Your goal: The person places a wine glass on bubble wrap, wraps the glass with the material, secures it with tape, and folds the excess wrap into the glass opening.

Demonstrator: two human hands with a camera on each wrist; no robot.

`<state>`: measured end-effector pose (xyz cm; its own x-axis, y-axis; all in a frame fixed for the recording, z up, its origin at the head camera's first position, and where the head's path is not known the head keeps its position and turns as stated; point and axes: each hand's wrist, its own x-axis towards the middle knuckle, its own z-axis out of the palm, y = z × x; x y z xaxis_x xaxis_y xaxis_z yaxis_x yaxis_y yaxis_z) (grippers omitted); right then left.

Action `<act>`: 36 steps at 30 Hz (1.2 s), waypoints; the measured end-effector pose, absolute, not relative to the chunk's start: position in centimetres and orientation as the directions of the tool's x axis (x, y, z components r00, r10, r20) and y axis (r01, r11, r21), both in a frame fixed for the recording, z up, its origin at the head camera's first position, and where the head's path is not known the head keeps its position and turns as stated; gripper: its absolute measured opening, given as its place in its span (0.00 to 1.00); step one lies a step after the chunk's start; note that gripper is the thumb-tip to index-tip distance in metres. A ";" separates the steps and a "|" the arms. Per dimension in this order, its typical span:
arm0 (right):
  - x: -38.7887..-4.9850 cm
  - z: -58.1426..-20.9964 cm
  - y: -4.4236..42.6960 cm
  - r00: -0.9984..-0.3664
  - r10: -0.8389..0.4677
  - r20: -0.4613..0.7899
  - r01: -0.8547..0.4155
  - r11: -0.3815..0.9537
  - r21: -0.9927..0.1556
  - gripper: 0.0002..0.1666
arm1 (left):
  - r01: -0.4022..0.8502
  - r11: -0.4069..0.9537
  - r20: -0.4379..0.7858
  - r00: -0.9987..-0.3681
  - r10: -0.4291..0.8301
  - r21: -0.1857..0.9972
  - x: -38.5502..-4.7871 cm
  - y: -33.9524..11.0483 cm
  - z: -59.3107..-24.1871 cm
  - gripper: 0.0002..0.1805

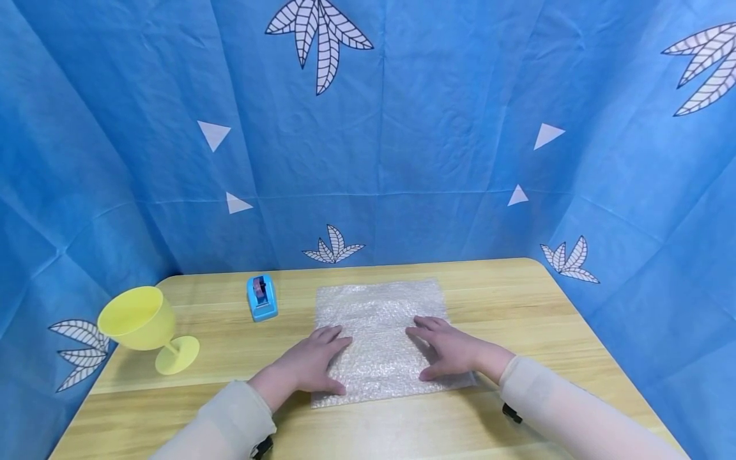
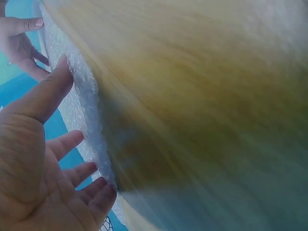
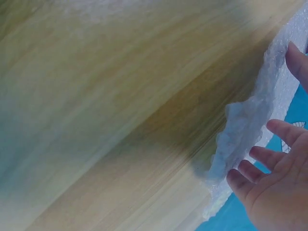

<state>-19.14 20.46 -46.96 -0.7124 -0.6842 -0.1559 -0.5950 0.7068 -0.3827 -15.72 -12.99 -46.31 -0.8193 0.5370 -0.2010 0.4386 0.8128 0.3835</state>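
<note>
A sheet of clear bubble wrap (image 1: 376,345) lies spread flat on the wooden table. At its left edge is my left hand (image 1: 310,361), fingers spread, the fingertips on or just over the sheet. My right hand (image 1: 445,348) is at the opposite edge, its fingers likewise spread toward the middle. In the left wrist view, the fingers and thumb of the left hand (image 2: 53,159) are apart along the bubble wrap's edge (image 2: 86,91). The right wrist view has the right hand (image 3: 279,178) by the wrap's wavy border (image 3: 245,130), gripping nothing.
To the left stands a yellow plastic goblet (image 1: 138,319) on a round foot. A small blue tape dispenser (image 1: 262,298) sits near the table's back edge. Blue curtain (image 1: 379,128) with leaf and triangle prints encloses the wooden table (image 1: 506,300) at the back and sides.
</note>
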 end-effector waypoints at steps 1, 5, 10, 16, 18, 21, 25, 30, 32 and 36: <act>-19.2 -47.0 20.4 -0.710 -0.686 -0.157 -0.597 0.706 -0.380 0.57 | 0.437 0.814 -0.203 -0.820 0.535 0.383 -15.7 -13.0 -46.3 0.52; -19.2 -47.0 20.3 -0.700 -0.694 -0.168 -0.607 0.703 -0.372 0.58 | 0.428 0.819 -0.208 -0.824 0.528 0.383 -15.7 -13.3 -46.2 0.53; -19.2 -46.9 20.2 -0.688 -0.704 -0.180 -0.612 0.695 -0.377 0.59 | 0.418 0.827 -0.213 -0.829 0.516 0.376 -15.7 -13.6 -46.1 0.53; -19.2 -47.2 20.3 -0.696 -0.693 -0.187 -0.605 0.707 -0.365 0.54 | 0.430 0.823 -0.215 -0.822 0.527 0.372 -15.6 -13.7 -46.2 0.52; -19.2 -47.3 20.4 -0.704 -0.687 -0.182 -0.599 0.712 -0.367 0.52 | 0.432 0.821 -0.217 -0.819 0.530 0.374 -15.6 -13.6 -46.2 0.51; -19.1 -47.5 20.5 -0.712 -0.682 -0.170 -0.593 0.712 -0.375 0.53 | 0.435 0.821 -0.217 -0.819 0.532 0.370 -15.5 -13.7 -46.2 0.51; -19.1 -47.4 20.5 -0.719 -0.676 -0.164 -0.585 0.715 -0.382 0.54 | 0.447 0.817 -0.205 -0.817 0.539 0.365 -15.4 -13.7 -46.3 0.51; -19.0 -47.3 20.5 -0.721 -0.671 -0.170 -0.578 0.719 -0.385 0.56 | 0.464 0.803 -0.199 -0.806 0.558 0.374 -15.3 -13.7 -46.2 0.52; -18.9 -47.3 20.5 -0.721 -0.672 -0.170 -0.579 0.719 -0.385 0.56 | 0.465 0.799 -0.198 -0.803 0.561 0.381 -15.3 -13.8 -46.3 0.52; -18.8 -47.3 20.5 -0.718 -0.675 -0.170 -0.583 0.716 -0.385 0.57 | 0.463 0.799 -0.202 -0.802 0.562 0.382 -15.3 -14.1 -46.5 0.53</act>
